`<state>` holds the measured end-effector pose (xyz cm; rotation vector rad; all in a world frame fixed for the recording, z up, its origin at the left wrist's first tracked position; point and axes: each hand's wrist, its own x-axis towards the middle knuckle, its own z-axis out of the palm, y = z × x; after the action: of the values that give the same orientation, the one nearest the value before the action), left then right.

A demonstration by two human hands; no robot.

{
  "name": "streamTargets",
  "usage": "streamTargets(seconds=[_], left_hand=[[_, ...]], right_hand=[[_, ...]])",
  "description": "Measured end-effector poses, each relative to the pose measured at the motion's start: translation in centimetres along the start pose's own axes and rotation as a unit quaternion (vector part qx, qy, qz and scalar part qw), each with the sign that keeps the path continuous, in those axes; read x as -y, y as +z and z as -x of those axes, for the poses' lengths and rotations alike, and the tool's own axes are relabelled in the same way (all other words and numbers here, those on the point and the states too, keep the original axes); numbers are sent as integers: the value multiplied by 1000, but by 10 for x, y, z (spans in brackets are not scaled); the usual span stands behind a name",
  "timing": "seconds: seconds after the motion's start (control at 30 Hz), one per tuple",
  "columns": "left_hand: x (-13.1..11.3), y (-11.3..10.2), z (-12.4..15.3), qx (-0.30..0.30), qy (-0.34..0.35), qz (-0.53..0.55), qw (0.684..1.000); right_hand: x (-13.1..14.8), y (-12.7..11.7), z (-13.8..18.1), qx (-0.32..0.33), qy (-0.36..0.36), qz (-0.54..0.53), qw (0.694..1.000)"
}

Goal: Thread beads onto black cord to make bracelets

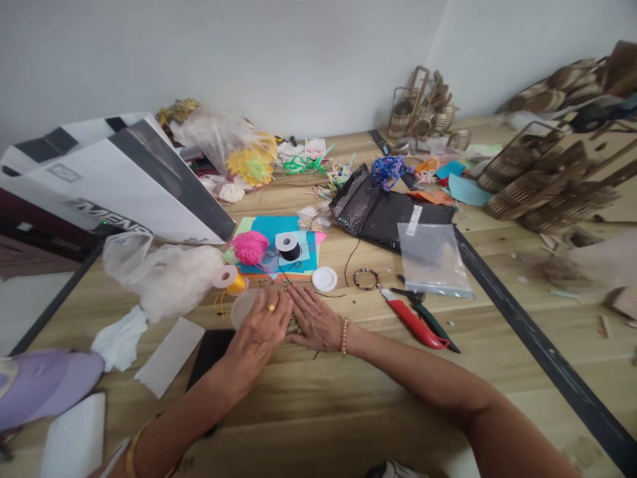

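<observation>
- On the wooden table [308, 405], your left hand [261, 315] and right hand [318, 318] seem to be gathering small beads [294, 324].
- Palms hidden; I cannot tell your grip.
- Next probably calls for gentle cupping.

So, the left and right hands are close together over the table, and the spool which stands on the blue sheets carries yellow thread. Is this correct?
The colour is wrong: the head view shows black thread on the spool standing on the blue sheets. The left hand and right hand are close together over the table.
</observation>
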<state>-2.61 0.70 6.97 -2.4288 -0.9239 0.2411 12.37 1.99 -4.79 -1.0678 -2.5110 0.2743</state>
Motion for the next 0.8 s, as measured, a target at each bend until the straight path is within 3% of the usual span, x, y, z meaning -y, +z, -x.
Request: streamTargets(seconds=[0.23, 0.5, 0.7, 0.8], left_hand=[[2, 5, 0, -16, -16, 15, 1000], [38, 17, 31, -13, -83, 124, 989], [48, 30, 61, -101, -200, 241, 944], [45, 32, 67, -112, -213, 255, 937]], right_hand=[[1, -1, 0, -2, 6, -2, 1000], [1, -3, 0, 6, 10, 5, 1000], [1, -3, 0, 15, 15, 10, 1000], [1, -2, 0, 15, 11, 10, 1000]])
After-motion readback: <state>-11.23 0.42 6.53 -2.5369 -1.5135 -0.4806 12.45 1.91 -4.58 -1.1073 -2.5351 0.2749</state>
